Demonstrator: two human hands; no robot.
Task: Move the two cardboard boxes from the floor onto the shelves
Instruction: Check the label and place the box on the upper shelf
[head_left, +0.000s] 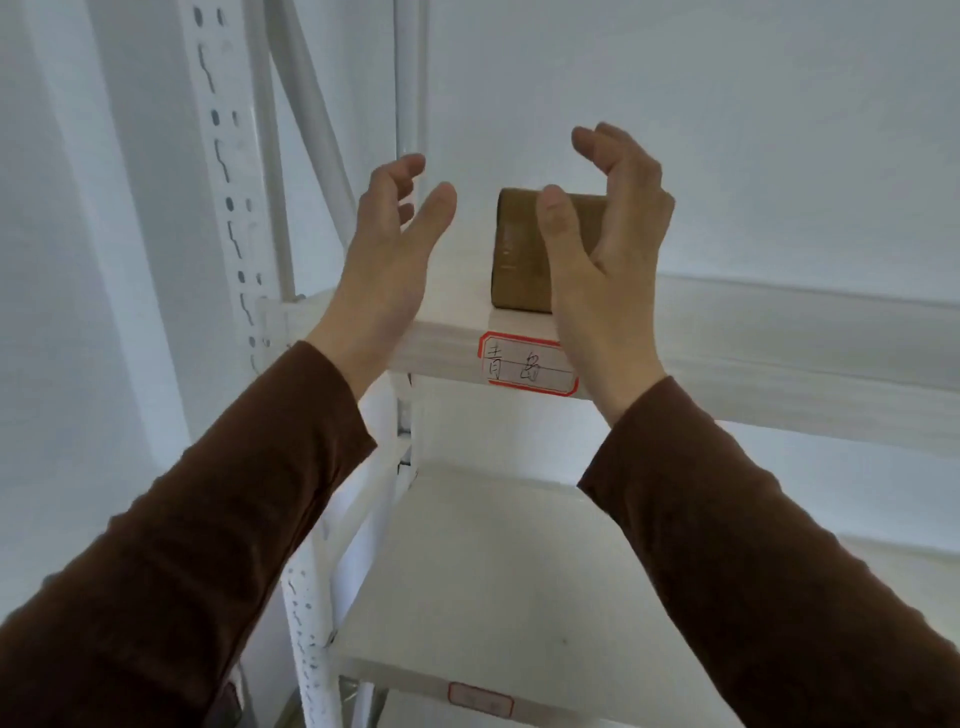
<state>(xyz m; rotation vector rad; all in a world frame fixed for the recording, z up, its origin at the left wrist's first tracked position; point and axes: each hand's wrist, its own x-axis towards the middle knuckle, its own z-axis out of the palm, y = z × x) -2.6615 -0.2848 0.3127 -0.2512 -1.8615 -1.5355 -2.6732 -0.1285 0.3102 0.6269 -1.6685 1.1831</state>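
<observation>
Head view, hands (511, 249) raised open, flanking cardboard box (519, 249) on shelf (452, 332)

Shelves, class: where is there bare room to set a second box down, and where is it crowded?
The lower shelf is bare throughout. The upper shelf is free right of the cardboard box, and a narrower strip lies between the box and the post. It is crowded around the box, where the open left hand and right hand hover.

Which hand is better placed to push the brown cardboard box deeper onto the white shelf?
Right, probably. The right hand is directly before the brown cardboard box; the left hand is open beside it, over bare white shelf.
</observation>
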